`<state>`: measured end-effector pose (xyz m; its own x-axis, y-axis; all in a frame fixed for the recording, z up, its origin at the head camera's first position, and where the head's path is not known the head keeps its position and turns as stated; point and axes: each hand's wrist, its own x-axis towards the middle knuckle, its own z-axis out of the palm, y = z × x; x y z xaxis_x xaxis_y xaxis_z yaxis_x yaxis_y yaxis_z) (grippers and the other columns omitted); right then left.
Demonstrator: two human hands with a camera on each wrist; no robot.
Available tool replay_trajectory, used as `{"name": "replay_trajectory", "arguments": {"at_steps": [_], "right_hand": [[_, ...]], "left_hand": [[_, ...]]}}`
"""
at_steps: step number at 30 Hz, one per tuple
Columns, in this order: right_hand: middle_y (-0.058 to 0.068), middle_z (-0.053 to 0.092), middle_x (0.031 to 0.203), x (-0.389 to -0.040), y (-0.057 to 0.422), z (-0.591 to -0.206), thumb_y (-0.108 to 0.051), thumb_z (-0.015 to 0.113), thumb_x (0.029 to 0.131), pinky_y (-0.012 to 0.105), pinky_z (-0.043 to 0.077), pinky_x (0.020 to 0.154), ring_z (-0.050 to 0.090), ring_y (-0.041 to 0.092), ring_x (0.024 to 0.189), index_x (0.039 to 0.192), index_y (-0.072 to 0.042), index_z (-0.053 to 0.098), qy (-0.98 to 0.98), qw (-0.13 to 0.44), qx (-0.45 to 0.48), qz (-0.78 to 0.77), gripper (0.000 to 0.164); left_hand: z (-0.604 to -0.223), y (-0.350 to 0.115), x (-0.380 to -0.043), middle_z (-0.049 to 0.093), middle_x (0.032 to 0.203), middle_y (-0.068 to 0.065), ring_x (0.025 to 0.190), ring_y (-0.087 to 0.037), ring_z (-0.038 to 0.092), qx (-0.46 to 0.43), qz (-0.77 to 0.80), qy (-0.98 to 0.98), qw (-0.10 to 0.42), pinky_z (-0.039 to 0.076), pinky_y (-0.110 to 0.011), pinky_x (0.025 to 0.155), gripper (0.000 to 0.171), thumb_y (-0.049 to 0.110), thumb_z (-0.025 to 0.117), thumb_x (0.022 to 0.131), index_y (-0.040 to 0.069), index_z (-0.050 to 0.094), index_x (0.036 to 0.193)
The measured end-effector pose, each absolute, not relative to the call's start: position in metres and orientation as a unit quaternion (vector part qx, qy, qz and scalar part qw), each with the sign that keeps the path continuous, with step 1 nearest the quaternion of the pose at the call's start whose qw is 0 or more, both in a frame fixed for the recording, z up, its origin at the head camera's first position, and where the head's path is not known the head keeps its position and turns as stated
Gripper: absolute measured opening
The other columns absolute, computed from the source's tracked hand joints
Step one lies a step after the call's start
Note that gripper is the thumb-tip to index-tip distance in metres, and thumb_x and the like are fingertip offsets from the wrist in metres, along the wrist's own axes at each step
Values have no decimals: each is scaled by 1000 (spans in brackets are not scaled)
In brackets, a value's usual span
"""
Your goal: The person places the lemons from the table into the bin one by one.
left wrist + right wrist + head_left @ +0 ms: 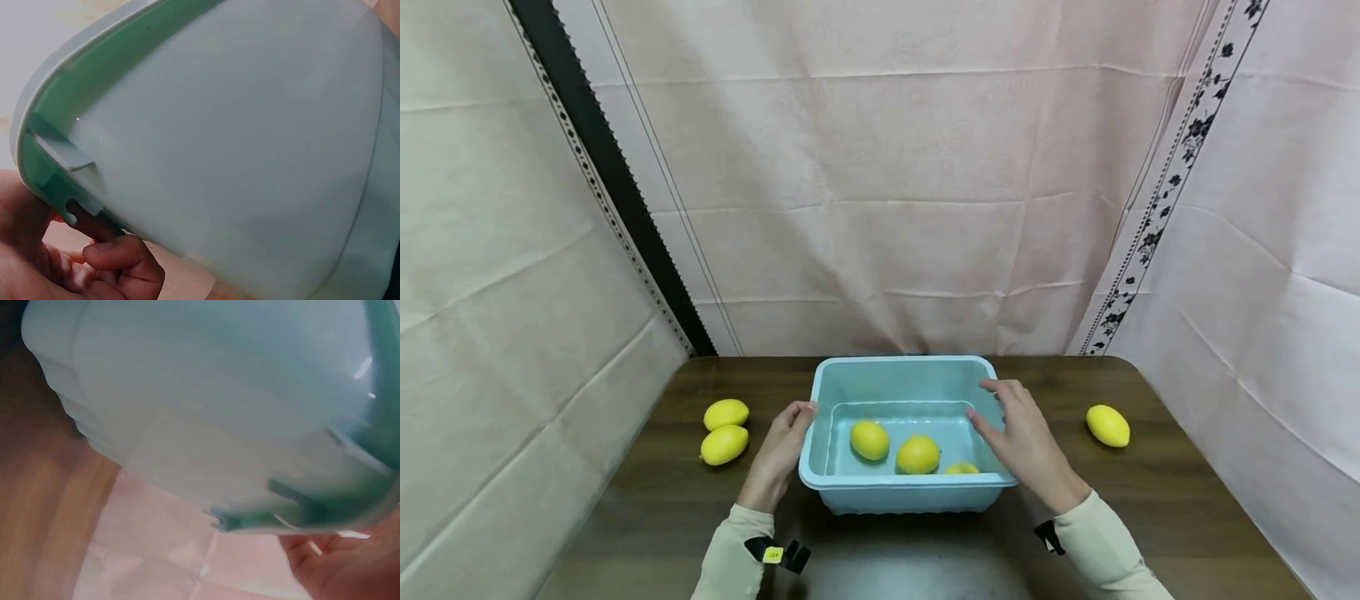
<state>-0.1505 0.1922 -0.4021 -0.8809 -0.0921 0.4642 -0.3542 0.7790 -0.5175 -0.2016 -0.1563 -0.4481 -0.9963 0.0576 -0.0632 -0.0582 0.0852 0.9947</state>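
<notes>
A light blue rectangular plastic basin [917, 498] stands at the middle of the table. Three yellow lemons [917, 455] lie inside it, one partly hidden by the front rim. My left hand [781, 450] grips the basin's left rim; in the left wrist view its curled fingers [134, 259] are under the rim's edge. Over the right side of the basin is my right hand [1026, 433], thumb and fingers spread apart. The blurred right wrist view has that hand's fingers [306, 553] right at the rim, with the basin's outer wall [206, 394] filling much of the picture.
Two more lemons [725, 445] lie touching on the left of the brown wooden table [1165, 500]. A single lemon [1108, 426] is on the right. Pale cloth curtains [880, 167] hang behind and on both sides.
</notes>
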Motion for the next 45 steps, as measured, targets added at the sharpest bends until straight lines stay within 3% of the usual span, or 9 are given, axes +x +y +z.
{"name": "replay_trajectory", "arguments": {"at_steps": [8,13,19,25,28,35,40,45], "right_hand": [[17,65,117,-144,201,-393,-19,73,101,46,55,81,62,32,103,129,0,65,-912,229,69,333,35],[15,69,114,-150,204,-397,-19,70,104,40,55,82,66,30,104,124,-1,68,-891,229,32,391,27],[18,69,119,-153,212,-410,-32,59,110,37,55,89,67,29,105,130,-1,64,-882,171,-28,438,37],[22,64,132,-154,220,-417,-42,48,113,50,52,99,63,34,119,141,0,56,-881,108,-53,458,51],[23,61,136,-154,221,-417,-42,47,113,50,51,102,60,34,122,144,2,54,-873,79,-64,477,55],[24,59,135,-151,224,-415,-41,51,112,37,57,89,59,30,113,146,3,50,-842,9,-86,533,56],[21,59,135,-152,225,-418,-46,48,112,33,57,86,60,25,110,150,2,45,-793,-33,-93,601,62],[18,60,129,-157,223,-425,-47,49,111,32,57,82,62,19,101,148,2,47,-766,-34,-99,634,61]], "left_hand": [[-448,-160,-203,58,119,-17,108,-29,57,-10,666,744,51,50,-37,85,43,36,45,115,-3,56,129],[-447,-166,-201,58,120,-17,106,-27,58,-11,667,743,49,51,-37,86,45,37,45,114,-3,55,131],[-452,-165,-199,59,116,-16,101,-24,59,-13,672,739,47,51,-36,82,44,36,46,114,-3,56,130],[-451,-159,-200,59,121,-18,105,-28,59,-14,669,741,55,52,-35,84,46,39,45,114,-2,57,131],[-450,-158,-200,59,121,-19,105,-28,59,-17,668,742,55,52,-36,84,46,40,44,114,-1,57,131],[-449,-157,-199,59,118,-17,104,-26,58,-10,671,740,52,51,-34,82,46,39,45,114,-2,57,130],[-448,-157,-199,58,116,-16,103,-26,58,-10,671,740,49,50,-33,81,45,38,45,114,-2,57,129],[-449,-156,-201,58,117,-16,103,-26,57,-14,670,741,51,49,-32,81,44,38,44,114,-1,58,129]]}}
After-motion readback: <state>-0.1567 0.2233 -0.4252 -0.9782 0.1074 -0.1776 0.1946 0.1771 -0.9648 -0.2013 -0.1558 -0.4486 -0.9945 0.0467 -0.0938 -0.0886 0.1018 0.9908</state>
